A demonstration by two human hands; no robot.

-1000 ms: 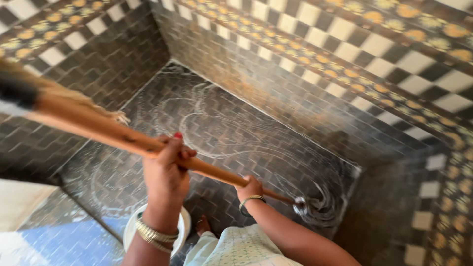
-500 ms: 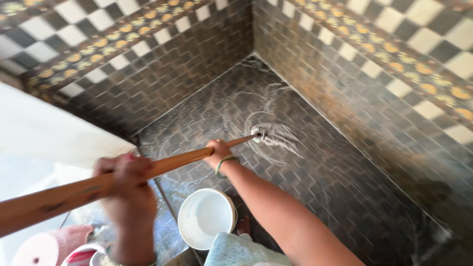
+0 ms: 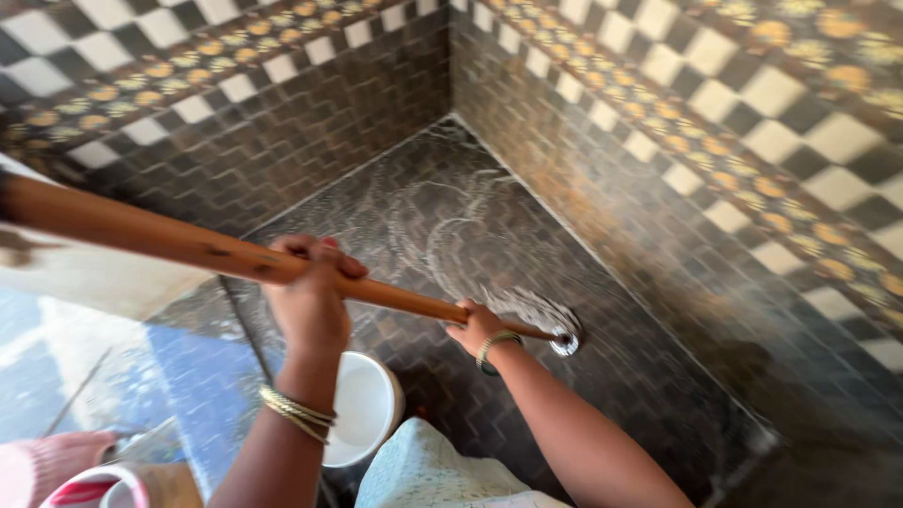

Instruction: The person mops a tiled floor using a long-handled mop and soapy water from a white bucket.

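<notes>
Head view: left hand (image 3: 308, 299) and right hand (image 3: 477, 328) are both gripping the wooden mop handle (image 3: 188, 245) closed-fisted, mop head (image 3: 541, 315) resting mid-floor (image 3: 489, 216), white bucket (image 3: 362, 409) beside.

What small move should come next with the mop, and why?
Probably sweep the mop head back toward the far corner: both the left hand and right hand grip the wooden handle, and soapy swirls lie there on the tiled floor.

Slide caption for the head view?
Both hands grip a wooden mop handle over soapy tiled floor, white bucket below.
</notes>
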